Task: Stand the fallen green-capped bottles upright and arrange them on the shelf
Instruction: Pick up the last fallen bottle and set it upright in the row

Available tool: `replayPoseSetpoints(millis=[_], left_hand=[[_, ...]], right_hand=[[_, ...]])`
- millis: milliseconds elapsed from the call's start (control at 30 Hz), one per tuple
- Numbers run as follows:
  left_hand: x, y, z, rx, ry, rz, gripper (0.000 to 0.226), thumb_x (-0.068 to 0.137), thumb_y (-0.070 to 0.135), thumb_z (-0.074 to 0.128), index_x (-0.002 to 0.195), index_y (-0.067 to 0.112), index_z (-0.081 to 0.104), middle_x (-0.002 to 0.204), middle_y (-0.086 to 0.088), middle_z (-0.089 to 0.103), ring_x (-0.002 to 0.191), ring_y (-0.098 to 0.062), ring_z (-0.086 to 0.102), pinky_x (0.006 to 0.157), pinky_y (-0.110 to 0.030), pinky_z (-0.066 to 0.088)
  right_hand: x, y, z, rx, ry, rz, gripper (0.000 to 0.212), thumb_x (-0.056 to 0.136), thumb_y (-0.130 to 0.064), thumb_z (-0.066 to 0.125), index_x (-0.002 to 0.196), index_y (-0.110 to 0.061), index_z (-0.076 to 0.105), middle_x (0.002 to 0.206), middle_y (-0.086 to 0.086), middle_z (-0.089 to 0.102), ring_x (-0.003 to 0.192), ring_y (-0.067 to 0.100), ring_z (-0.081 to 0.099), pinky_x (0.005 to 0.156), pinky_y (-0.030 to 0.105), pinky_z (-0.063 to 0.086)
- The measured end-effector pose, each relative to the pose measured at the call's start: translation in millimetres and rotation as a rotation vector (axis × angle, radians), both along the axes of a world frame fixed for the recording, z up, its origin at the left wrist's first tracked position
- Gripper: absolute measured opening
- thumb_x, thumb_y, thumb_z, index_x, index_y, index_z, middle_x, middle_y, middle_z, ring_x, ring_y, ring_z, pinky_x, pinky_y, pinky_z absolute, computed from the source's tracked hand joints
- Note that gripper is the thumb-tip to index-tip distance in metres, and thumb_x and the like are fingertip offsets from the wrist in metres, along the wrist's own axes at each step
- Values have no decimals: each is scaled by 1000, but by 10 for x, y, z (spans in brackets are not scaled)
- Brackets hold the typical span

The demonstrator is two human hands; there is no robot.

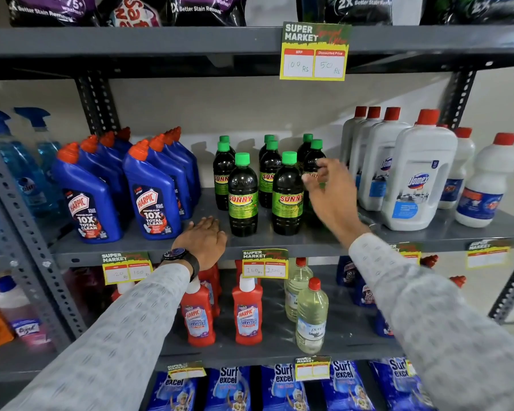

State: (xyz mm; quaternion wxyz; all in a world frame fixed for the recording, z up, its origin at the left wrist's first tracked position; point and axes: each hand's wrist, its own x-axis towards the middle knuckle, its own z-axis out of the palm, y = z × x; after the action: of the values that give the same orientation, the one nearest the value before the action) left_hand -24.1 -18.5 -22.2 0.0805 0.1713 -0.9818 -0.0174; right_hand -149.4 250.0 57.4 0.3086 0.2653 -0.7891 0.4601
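Several dark green-capped "Sunny" bottles point(242, 200) stand upright in rows on the grey middle shelf point(279, 241), between blue Harpic bottles and white Domex bottles. No green-capped bottle lies on its side. My right hand point(331, 197) reaches in from the right. Its thumb and forefinger are apart and sit at the label of the rightmost green-capped bottle point(315, 152), hiding that bottle's lower half. The fingers do not wrap around it. My left hand point(204, 240), with a dark watch on its wrist, lies flat and empty on the shelf's front edge, left of the front-row bottles.
Blue Harpic bottles point(152, 197) crowd the shelf's left side and white Domex bottles point(413, 179) its right. A yellow price tag point(313, 51) hangs from the shelf above. Red Harpic bottles point(247, 315) and clear bottles point(310, 318) stand on the shelf below.
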Motion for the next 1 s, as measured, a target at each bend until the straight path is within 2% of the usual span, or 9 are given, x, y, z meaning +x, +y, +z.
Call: replayPoseSetpoints(millis=[167, 267, 333, 533, 600, 667, 800, 900, 1000], left_hand=[[14, 9, 3, -14, 30, -16, 63, 103, 40, 17, 158, 9, 24, 167, -10, 22, 155, -22, 19, 125, -41, 13], [16, 13, 5, -19, 38, -16, 63, 103, 39, 17, 157, 7, 27, 166, -12, 25, 154, -23, 22, 124, -43, 14], [18, 15, 11, -22, 37, -11, 63, 103, 38, 18, 157, 8, 28, 166, -12, 25, 154, -23, 22, 124, -43, 14], [19, 35, 16, -40, 21, -10, 62, 104, 37, 17, 157, 7, 26, 167, -12, 23, 154, -23, 21, 125, -44, 14], [9, 30, 18, -44, 11, -6, 62, 104, 38, 16, 158, 8, 24, 168, -12, 21, 155, -22, 19, 125, -43, 13], [0, 22, 18, -40, -1, -2, 64, 103, 39, 14, 159, 8, 22, 168, -11, 19, 155, -22, 17, 125, -43, 12], [-18, -3, -1, -51, -17, -3, 66, 102, 41, 11, 159, 8, 20, 168, -11, 18, 155, -22, 16, 126, -44, 12], [-22, -16, -18, -64, -18, -4, 66, 102, 40, 11, 159, 8, 21, 168, -11, 19, 155, -22, 17, 125, -44, 13], [-15, -19, -20, -24, 23, -3, 65, 102, 41, 15, 158, 9, 25, 167, -10, 22, 155, -22, 20, 125, -43, 13]], right_hand=[[-392, 354, 325, 626, -434, -119, 37, 85, -47, 77, 96, -16, 60, 111, 11, 69, 88, 24, 64, 70, 36, 46], [-486, 465, 315, 863, -630, -172, 93, 74, -59, 83, 145, -10, 48, 152, 15, 51, 130, 35, 54, 95, 45, 48], [-504, 503, 291, 892, -709, -148, 107, 69, -64, 84, 153, -13, 43, 159, 12, 45, 140, 35, 46, 103, 46, 42], [-485, 589, 178, 610, -770, -63, 104, 67, -54, 90, 148, -7, 46, 150, 14, 52, 116, 29, 57, 79, 33, 37], [-467, 615, 203, 475, -762, -32, 95, 66, -53, 91, 139, -6, 53, 126, 12, 64, 80, 16, 56, 61, 26, 39], [-448, 626, 251, 296, -723, -14, 84, 63, -57, 92, 122, -8, 58, 96, 1, 65, 66, 10, 55, 46, 22, 38], [-383, 551, 252, -64, -573, 70, 66, 61, -59, 92, 94, -9, 64, 90, 2, 75, 79, 16, 72, 56, 24, 46], [-246, 459, 109, -191, -452, 58, 66, 67, -55, 90, 110, -18, 56, 98, -8, 68, 87, 7, 64, 63, 20, 43], [-189, 405, -112, -221, -336, 29, 63, 73, -46, 89, 115, -23, 47, 110, -3, 66, 95, 15, 63, 69, 20, 43]])
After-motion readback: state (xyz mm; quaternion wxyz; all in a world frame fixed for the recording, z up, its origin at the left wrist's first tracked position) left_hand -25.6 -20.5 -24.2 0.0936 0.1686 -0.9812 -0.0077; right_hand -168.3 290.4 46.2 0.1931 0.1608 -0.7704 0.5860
